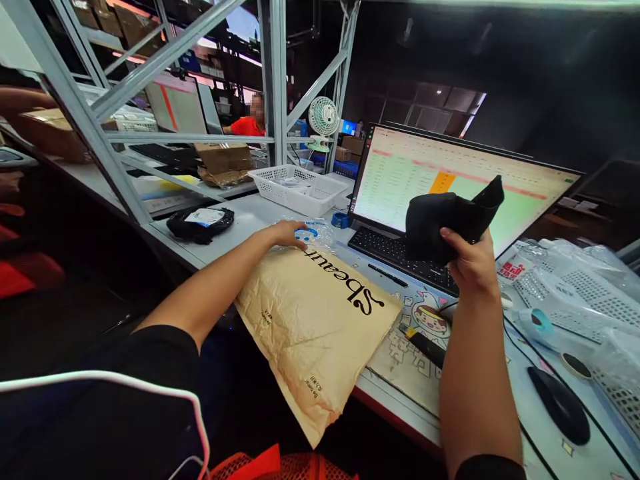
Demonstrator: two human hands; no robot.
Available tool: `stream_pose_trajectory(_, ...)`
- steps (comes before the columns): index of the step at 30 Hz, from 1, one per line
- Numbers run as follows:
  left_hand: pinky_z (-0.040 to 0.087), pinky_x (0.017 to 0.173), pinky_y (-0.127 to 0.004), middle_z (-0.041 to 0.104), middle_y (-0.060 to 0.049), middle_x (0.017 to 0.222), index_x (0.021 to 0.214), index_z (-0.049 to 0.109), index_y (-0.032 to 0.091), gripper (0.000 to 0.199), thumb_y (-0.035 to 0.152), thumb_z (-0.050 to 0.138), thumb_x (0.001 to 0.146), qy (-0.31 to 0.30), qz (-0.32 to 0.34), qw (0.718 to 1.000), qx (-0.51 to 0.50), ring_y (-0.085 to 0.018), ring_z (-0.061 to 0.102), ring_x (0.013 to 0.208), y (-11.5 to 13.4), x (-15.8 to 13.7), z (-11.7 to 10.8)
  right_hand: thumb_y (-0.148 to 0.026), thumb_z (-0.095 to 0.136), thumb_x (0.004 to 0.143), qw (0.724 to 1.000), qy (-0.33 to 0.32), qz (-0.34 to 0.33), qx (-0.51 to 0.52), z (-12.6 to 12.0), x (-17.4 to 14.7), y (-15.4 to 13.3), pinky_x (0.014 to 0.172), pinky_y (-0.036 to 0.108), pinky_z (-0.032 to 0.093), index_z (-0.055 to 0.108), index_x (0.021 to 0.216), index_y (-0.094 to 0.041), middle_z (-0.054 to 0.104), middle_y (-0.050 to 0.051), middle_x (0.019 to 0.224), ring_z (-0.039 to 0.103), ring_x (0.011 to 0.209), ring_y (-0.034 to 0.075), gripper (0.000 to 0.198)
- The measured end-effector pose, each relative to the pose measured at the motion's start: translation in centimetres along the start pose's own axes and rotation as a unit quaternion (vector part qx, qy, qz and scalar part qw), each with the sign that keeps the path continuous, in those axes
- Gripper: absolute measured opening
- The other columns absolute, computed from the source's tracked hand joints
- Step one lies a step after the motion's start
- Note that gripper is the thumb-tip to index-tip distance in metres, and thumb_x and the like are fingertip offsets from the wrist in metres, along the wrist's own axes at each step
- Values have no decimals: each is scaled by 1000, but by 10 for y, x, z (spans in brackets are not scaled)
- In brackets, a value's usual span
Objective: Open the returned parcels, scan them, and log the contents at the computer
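Observation:
My right hand is closed around a crumpled black plastic bag, raised in front of the monitor. A large yellowish mailer envelope with black lettering lies at the desk's front edge, its near end hanging over. Over the mailer's far end rests my left hand, fingers apart and partly extended. Beside those fingers, and partly beneath them, is a clear plastic bag with blue print. A black-wrapped package with a white label sits left of my left hand.
A monitor and keyboard stand behind the mailer. A pen, a utility knife and a mouse lie on the desk. White baskets, a small fan and metal shelf posts surround it. A person in red is beyond.

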State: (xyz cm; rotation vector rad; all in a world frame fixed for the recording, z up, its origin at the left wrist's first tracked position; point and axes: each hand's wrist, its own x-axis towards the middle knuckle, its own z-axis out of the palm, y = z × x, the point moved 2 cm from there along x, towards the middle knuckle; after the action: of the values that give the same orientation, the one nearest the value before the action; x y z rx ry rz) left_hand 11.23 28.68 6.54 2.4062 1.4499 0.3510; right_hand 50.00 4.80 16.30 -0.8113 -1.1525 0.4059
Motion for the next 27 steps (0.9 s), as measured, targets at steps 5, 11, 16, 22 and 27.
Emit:
stream_pose_trajectory(5, 50, 104, -37, 81, -10, 122, 106, 84, 26, 32, 41, 66, 85, -47, 19, 992, 112, -33, 71, 120, 10, 2, 25, -36, 102, 62, 1000, -5, 18, 18, 5, -1, 11, 118, 53, 53, 68, 129, -26, 72, 5, 121, 69, 122, 30, 75)
stream_pose_trajectory(11, 52, 97, -35, 77, -10, 136, 132, 77, 26, 55, 54, 67, 85, -50, 35, 988, 143, -33, 70, 121, 8, -3, 12, -37, 103, 57, 996, -37, 79, 31, 26, -7, 29, 119, 52, 53, 67, 124, -27, 73, 4, 123, 69, 122, 29, 77)
stream_pose_trajectory(16, 52, 92, -33, 84, -9, 115, 102, 85, 25, 31, 39, 63, 87, -32, 40, 990, 132, -30, 74, 107, 0, -17, 6, -34, 104, 56, 992, -65, 104, 41, 40, -11, 34, 120, 51, 52, 67, 124, -26, 72, 3, 124, 67, 123, 28, 78)
stream_pose_trajectory(22, 52, 90, -36, 83, -11, 102, 94, 84, 21, 31, 38, 58, 93, 62, 52, 996, 40, -29, 74, 100, 19, -30, -8, -41, 103, 58, 987, -71, 126, 75, 77, -29, 39, 116, 49, 55, 66, 123, -26, 72, 4, 119, 69, 117, 28, 77)
stream_pose_trajectory(27, 54, 66, -30, 77, -7, 74, 89, 82, 17, 31, 45, 68, 90, 63, 75, 989, -112, -19, 69, 66, 65, -44, -14, -45, 95, 64, 984, -30, 141, 101, 131, -48, 58, 112, 48, 58, 55, 139, -26, 70, 7, 127, 68, 119, 28, 87)
